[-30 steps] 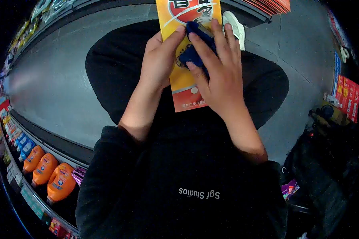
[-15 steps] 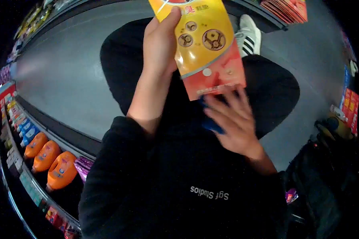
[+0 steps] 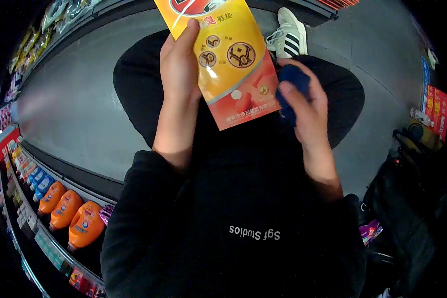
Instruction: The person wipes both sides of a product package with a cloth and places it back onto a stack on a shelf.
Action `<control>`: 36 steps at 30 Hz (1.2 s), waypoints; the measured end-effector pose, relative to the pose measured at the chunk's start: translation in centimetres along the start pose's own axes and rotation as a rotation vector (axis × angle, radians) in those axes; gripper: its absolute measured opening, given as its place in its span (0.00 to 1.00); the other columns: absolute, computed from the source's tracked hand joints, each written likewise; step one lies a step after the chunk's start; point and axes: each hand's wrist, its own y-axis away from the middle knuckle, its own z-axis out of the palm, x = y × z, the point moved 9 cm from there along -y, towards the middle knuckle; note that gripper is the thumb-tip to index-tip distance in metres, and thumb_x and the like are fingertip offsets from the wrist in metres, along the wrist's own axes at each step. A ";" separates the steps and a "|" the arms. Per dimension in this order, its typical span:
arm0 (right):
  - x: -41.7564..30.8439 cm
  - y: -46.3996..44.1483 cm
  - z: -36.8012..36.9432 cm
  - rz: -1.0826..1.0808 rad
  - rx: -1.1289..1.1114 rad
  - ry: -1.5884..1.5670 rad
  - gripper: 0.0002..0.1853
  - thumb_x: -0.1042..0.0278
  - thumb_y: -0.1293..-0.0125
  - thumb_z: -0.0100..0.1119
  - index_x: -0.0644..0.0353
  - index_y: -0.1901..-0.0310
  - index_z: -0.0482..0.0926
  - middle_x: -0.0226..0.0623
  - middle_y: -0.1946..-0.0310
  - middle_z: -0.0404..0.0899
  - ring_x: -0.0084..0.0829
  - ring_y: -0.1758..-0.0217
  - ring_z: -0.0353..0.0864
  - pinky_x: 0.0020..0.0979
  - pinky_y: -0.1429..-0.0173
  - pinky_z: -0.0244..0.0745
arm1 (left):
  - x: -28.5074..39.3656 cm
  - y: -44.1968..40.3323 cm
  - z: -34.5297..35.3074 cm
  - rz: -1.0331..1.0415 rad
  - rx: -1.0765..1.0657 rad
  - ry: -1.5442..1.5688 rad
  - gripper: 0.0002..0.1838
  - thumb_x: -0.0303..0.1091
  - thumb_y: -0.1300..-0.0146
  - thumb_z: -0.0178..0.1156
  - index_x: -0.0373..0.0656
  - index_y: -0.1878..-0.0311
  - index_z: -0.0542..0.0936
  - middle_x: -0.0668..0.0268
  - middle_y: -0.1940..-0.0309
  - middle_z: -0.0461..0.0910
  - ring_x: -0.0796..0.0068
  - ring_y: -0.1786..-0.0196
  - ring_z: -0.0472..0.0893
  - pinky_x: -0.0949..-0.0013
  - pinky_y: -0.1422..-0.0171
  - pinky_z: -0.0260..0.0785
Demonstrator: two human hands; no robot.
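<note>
A yellow and red packet (image 3: 233, 59) with printed round pictures is tilted over my crossed legs. My left hand (image 3: 180, 64) is closed on its left edge, thumb on the front face. Just beyond the packet's right edge, my right hand (image 3: 305, 97) is closed around a dark blue cloth (image 3: 294, 82), with the thumb pressed on it. The packet's top runs out of view.
A white shoe with black stripes (image 3: 289, 37) is on the grey floor (image 3: 74, 99). Orange bottles (image 3: 87, 224) line a shelf at the lower left. Red boxes (image 3: 437, 109) and a dark bag (image 3: 400, 198) are at the right.
The blue cloth in my right hand went down across the packet's front and off it, then to the packet's right side. The packet shifted left and now tilts.
</note>
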 end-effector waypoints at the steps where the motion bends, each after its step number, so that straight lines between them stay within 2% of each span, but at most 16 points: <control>1: 0.3 0.1 0.3 0.011 -0.033 -0.007 0.17 0.73 0.41 0.61 0.64 0.50 0.74 0.32 0.59 0.77 0.19 0.58 0.74 0.22 0.52 0.70 | 0.0 0.1 0.0 0.000 -0.002 0.000 0.16 0.34 0.34 0.50 0.32 0.49 0.70 0.57 0.55 0.78 0.69 0.56 0.81 0.69 0.51 0.72; 4: 1.7 0.3 -0.1 0.093 -0.050 -0.021 0.17 0.75 0.43 0.62 0.64 0.51 0.74 0.31 0.62 0.78 0.18 0.62 0.76 0.21 0.57 0.72 | -0.9 0.5 -0.3 -0.092 0.007 0.071 0.16 0.35 0.35 0.50 0.32 0.50 0.71 0.56 0.55 0.78 0.67 0.57 0.81 0.69 0.51 0.73; 6: 1.7 0.5 -0.1 0.111 -0.066 -0.044 0.17 0.74 0.43 0.62 0.64 0.51 0.75 0.31 0.63 0.78 0.18 0.63 0.76 0.21 0.58 0.73 | -1.1 1.2 0.6 -0.143 -0.118 0.276 0.20 0.40 0.37 0.50 0.32 0.49 0.70 0.54 0.53 0.77 0.64 0.54 0.80 0.66 0.49 0.72; 8: 1.8 0.4 0.2 0.140 -0.101 -0.107 0.17 0.73 0.42 0.62 0.65 0.51 0.75 0.31 0.62 0.78 0.18 0.62 0.76 0.21 0.56 0.72 | -2.2 1.9 2.1 -0.205 -0.303 0.350 0.37 0.55 0.44 0.48 0.36 0.38 0.61 0.47 0.42 0.66 0.51 0.43 0.71 0.53 0.40 0.65; 12: 1.4 0.1 1.0 0.071 -0.137 -0.101 0.17 0.72 0.43 0.62 0.64 0.51 0.75 0.31 0.62 0.78 0.20 0.61 0.76 0.23 0.54 0.72 | -2.4 3.3 5.9 -0.266 -0.551 0.635 0.52 0.67 0.53 0.49 0.39 0.32 0.51 0.41 0.35 0.53 0.42 0.38 0.63 0.45 0.35 0.57; 14: -0.5 -0.4 0.2 -0.087 0.002 0.164 0.19 0.71 0.42 0.62 0.63 0.49 0.74 0.32 0.59 0.77 0.22 0.57 0.75 0.24 0.50 0.70 | -2.2 3.1 5.8 -0.286 -0.574 0.697 0.52 0.67 0.53 0.50 0.39 0.32 0.52 0.41 0.35 0.54 0.44 0.38 0.64 0.47 0.35 0.58; 15: -1.2 -0.8 -0.4 -0.067 0.036 0.128 0.18 0.74 0.43 0.59 0.63 0.49 0.72 0.35 0.54 0.74 0.25 0.51 0.71 0.25 0.45 0.66 | -2.1 3.0 5.8 -0.308 -0.598 0.763 0.52 0.67 0.54 0.50 0.39 0.32 0.52 0.41 0.35 0.54 0.45 0.39 0.65 0.48 0.36 0.59; 18: -2.5 -1.6 -2.9 -0.128 0.149 -0.049 0.17 0.76 0.44 0.52 0.64 0.51 0.72 0.36 0.52 0.71 0.28 0.48 0.69 0.26 0.41 0.61 | -2.1 2.9 5.7 -0.276 -0.639 0.737 0.52 0.66 0.54 0.51 0.39 0.32 0.52 0.41 0.35 0.54 0.45 0.39 0.65 0.49 0.36 0.59; 20: -6.6 -0.6 -2.7 -0.360 0.285 0.301 0.18 0.78 0.48 0.50 0.62 0.52 0.72 0.37 0.54 0.71 0.30 0.48 0.69 0.28 0.40 0.60 | -2.5 2.7 5.6 -0.262 -0.627 0.696 0.52 0.66 0.54 0.51 0.39 0.32 0.52 0.41 0.35 0.55 0.45 0.39 0.65 0.49 0.36 0.59; 21: -7.9 -0.6 -1.2 -0.528 0.233 0.663 0.16 0.77 0.46 0.53 0.62 0.53 0.73 0.37 0.55 0.71 0.33 0.48 0.69 0.29 0.41 0.61 | -2.7 2.6 5.7 -0.249 -0.619 0.656 0.52 0.66 0.54 0.51 0.39 0.32 0.52 0.41 0.36 0.55 0.45 0.38 0.64 0.50 0.35 0.59; 23: -7.9 -0.3 1.8 -0.705 0.177 0.861 0.14 0.73 0.44 0.57 0.63 0.55 0.74 0.46 0.54 0.69 0.41 0.53 0.71 0.33 0.46 0.66 | -2.8 2.5 5.9 -0.188 -0.537 0.541 0.52 0.66 0.54 0.50 0.38 0.32 0.52 0.41 0.36 0.55 0.45 0.38 0.64 0.50 0.35 0.59; 24: -6.9 -0.4 2.8 -0.703 0.140 0.828 0.14 0.72 0.44 0.58 0.63 0.55 0.75 0.46 0.55 0.70 0.42 0.53 0.72 0.34 0.48 0.68 | -2.7 2.1 5.4 -0.118 -0.450 0.421 0.52 0.65 0.54 0.50 0.38 0.33 0.52 0.40 0.36 0.56 0.45 0.38 0.64 0.51 0.35 0.59; 27: -4.5 0.3 5.2 -0.747 0.089 0.776 0.17 0.73 0.46 0.60 0.63 0.52 0.75 0.45 0.57 0.71 0.44 0.57 0.75 0.37 0.54 0.72 | -3.1 2.1 5.5 -0.106 -0.524 0.382 0.52 0.65 0.54 0.50 0.36 0.33 0.52 0.40 0.37 0.57 0.45 0.38 0.65 0.53 0.36 0.61; 31: -3.5 2.5 7.4 -0.717 -0.090 0.694 0.19 0.72 0.50 0.63 0.62 0.53 0.75 0.41 0.61 0.71 0.41 0.59 0.75 0.36 0.56 0.72 | -3.6 2.3 5.7 -0.206 -0.568 0.612 0.51 0.64 0.54 0.50 0.34 0.34 0.53 0.41 0.39 0.60 0.47 0.40 0.67 0.54 0.39 0.65; 32: -3.8 3.1 7.8 -0.706 -0.122 0.672 0.19 0.75 0.51 0.63 0.62 0.54 0.76 0.42 0.61 0.72 0.40 0.61 0.76 0.34 0.58 0.73 | -3.8 2.1 5.5 -0.206 -0.480 0.550 0.50 0.63 0.56 0.51 0.35 0.36 0.56 0.43 0.41 0.63 0.51 0.45 0.70 0.55 0.45 0.67; 36: -4.1 3.5 8.2 -0.712 -0.183 0.682 0.20 0.76 0.53 0.65 0.60 0.54 0.78 0.40 0.63 0.72 0.37 0.64 0.76 0.31 0.62 0.74 | -4.0 2.3 5.6 -0.234 -0.485 0.598 0.50 0.63 0.57 0.51 0.33 0.37 0.57 0.43 0.41 0.63 0.50 0.45 0.70 0.54 0.45 0.67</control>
